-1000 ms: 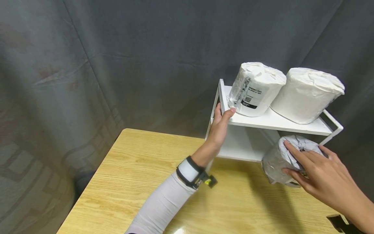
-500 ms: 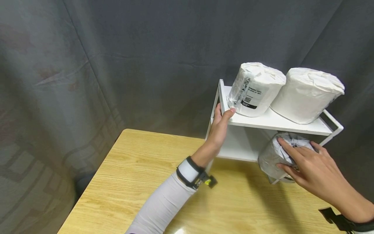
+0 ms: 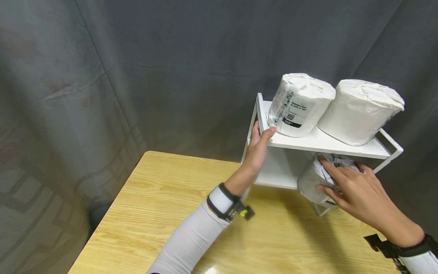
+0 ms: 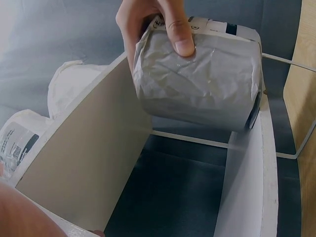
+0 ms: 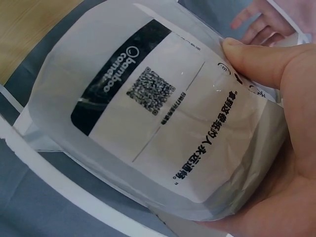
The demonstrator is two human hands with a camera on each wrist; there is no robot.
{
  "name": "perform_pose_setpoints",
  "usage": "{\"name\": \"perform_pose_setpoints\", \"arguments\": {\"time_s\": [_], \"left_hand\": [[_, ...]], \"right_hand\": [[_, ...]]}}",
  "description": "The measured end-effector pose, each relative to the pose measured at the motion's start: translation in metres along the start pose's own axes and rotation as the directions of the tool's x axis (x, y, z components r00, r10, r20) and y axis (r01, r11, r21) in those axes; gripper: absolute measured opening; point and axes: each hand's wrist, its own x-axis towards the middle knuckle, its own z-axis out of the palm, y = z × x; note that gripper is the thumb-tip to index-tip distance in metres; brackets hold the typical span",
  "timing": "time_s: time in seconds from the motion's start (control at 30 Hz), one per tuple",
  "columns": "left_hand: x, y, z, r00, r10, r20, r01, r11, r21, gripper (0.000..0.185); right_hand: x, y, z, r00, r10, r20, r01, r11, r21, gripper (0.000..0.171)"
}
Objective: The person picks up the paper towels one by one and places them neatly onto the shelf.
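Note:
My right hand [image 3: 359,194] grips a wrapped toilet roll [image 3: 309,184] from above, at the right end of the lower shelf [image 3: 278,167] of a white rack. In the right wrist view that roll [image 5: 148,113] shows a QR code and a black label band. Over in the left wrist view it hangs tilted between the two shelf boards. My left hand [image 3: 254,154] holds the left end of the upper shelf [image 3: 304,144], thumb on top and fingers at the side rail. Two wrapped rolls stand upright on that upper shelf, a printed roll [image 3: 301,106] and a plainer roll [image 3: 359,112].
The rack stands at the back right of a wooden table [image 3: 164,205]. A grey curtain [image 3: 191,76] hangs close behind. At the rack's right end are a white side rail [image 3: 391,146] and a lower metal frame [image 3: 321,209].
My right hand has moved left and slightly up with the toilet roll, bringing it further in under the upper shelf. The left hand and the two upper rolls have stayed in place.

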Motion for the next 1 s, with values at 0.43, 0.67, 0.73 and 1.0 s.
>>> {"name": "perform_pose_setpoints", "arguments": {"time_s": [0.43, 0.67, 0.73, 1.0], "left_hand": [[0.001, -0.001, 0.000, 1.000, 0.010, 0.009, -0.009, 1.000, -0.024, 0.087], [0.001, -0.001, 0.001, 1.000, 0.002, -0.003, -0.002, 1.000, -0.015, 0.087], [0.001, -0.001, 0.001, 1.000, -0.003, -0.004, 0.003, 1.000, -0.014, 0.087], [0.001, -0.001, 0.000, 1.000, 0.001, -0.007, -0.001, 1.000, -0.009, 0.087]], "right_hand": [[0.015, 0.000, 0.012, 1.000, -0.014, -0.023, 0.014, 1.000, -0.007, 0.080], [0.024, 0.001, 0.017, 0.997, -0.048, -0.061, 0.047, 0.999, -0.008, 0.088], [0.026, 0.002, 0.018, 0.996, -0.053, -0.068, 0.053, 0.999, -0.006, 0.087], [0.033, 0.003, 0.023, 0.998, -0.033, -0.045, 0.033, 0.999, 0.004, 0.064]]}}
